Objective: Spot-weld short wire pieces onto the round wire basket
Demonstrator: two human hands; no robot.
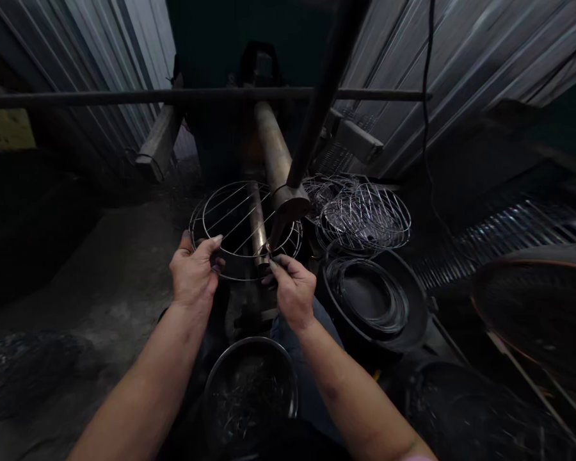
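Observation:
My left hand (194, 272) is closed on the left rim of a round wire rack (244, 257), thumb on top. The rack has a double wire ring with straight wires across it and lies roughly level around a brass-coloured lower post (257, 224). My right hand (295, 291) pinches at the rack's near rim; what lies between the fingertips is too small to make out. Just above those fingertips, a dark electrode tip (277, 234) under the thick metal arm (276, 147) meets the rim, with a faint reddish glow there.
Finished-looking wire racks (365, 214) are piled to the right. Below them, a dark basin (329, 288) holds coiled wire rings (396, 301). A metal bowl (292, 378) with short wire pieces sits between my legs. A long horizontal bar (206, 96) crosses ahead.

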